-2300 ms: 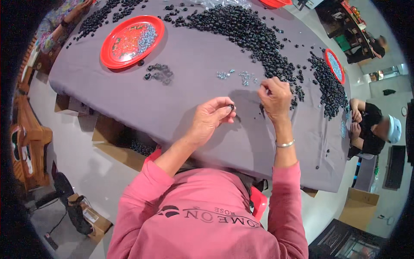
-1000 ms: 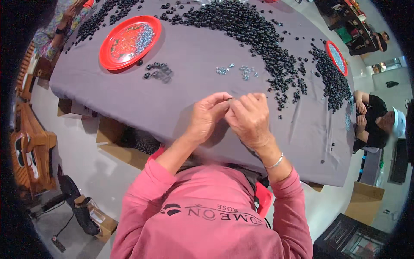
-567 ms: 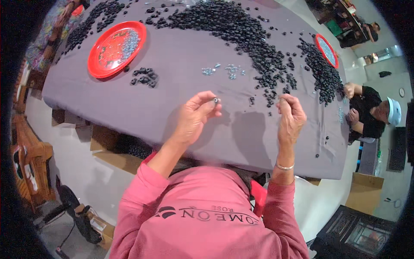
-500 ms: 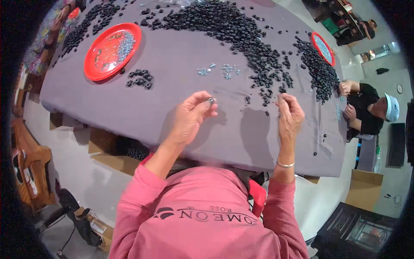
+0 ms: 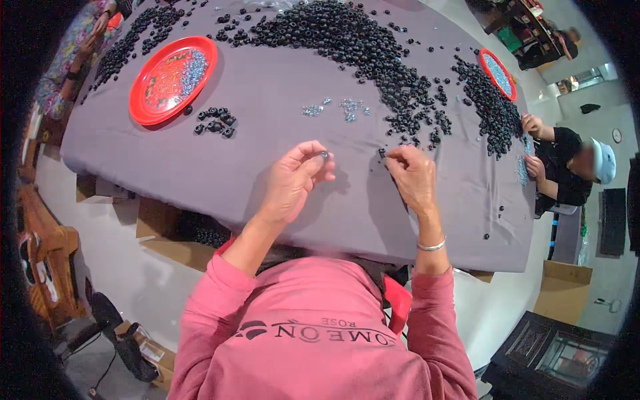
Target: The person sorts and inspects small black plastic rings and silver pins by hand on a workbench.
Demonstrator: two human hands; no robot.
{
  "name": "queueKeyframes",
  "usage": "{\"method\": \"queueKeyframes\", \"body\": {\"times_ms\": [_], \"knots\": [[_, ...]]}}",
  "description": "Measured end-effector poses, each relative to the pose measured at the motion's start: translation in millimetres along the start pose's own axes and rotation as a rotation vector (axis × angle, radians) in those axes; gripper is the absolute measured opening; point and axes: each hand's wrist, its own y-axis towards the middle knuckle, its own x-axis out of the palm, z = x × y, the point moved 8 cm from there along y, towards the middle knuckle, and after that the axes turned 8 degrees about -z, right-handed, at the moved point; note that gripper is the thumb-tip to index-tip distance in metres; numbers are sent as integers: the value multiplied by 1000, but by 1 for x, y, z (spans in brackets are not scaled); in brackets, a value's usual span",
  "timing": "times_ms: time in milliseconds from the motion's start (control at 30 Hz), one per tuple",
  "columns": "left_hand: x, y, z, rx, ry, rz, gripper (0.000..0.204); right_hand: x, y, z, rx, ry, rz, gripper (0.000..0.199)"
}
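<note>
My left hand (image 5: 293, 180) is raised over the near edge of the cloth, thumb and forefinger pinching a small dark round piece (image 5: 325, 154) with a shiny spot. To its right, my right hand (image 5: 415, 179) reaches down to the cloth, fingertips pressed together at a small black piece (image 5: 382, 153). Just beyond the hands lie two little clusters of clear bits (image 5: 351, 109). A broad heap of black ring-shaped pieces (image 5: 320, 30) curves from the far side down toward my right hand. Several more black pieces (image 5: 215, 122) form a small group on the left.
A red plate (image 5: 138, 100) holding clear bits stands on the left of the grey tablecloth (image 5: 167, 153); another red plate (image 5: 512, 93) is at the right, by a second black pile (image 5: 493, 123). A person (image 5: 573, 167) works at the right edge, another person's arms show far left.
My right hand has moved left and down to the small black piece on the cloth. My left hand keeps its pinch in nearly the same place. The person at the right has shifted their hands slightly.
</note>
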Motion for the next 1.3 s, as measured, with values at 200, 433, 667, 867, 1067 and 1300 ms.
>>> {"method": "queueKeyframes", "body": {"times_ms": [200,433,667,867,1067,1300], "knots": [[-6,-2,0,-21,-9,17,14,12,10,-23,-104,-250,4,10],[-11,-6,7,-29,21,27,13,16,6,-37,-184,-74,9,9],[-14,-14,12,-44,41,10,14,42,-2,-50,-25,613,-40,12],[-17,-18,15,-50,32,3,14,67,-6,-48,138,927,-121,15],[-18,-19,14,-53,34,11,14,66,-5,-52,104,730,-76,13],[-21,-19,13,-46,29,10,15,68,-3,-93,-422,-318,34,15]]}}
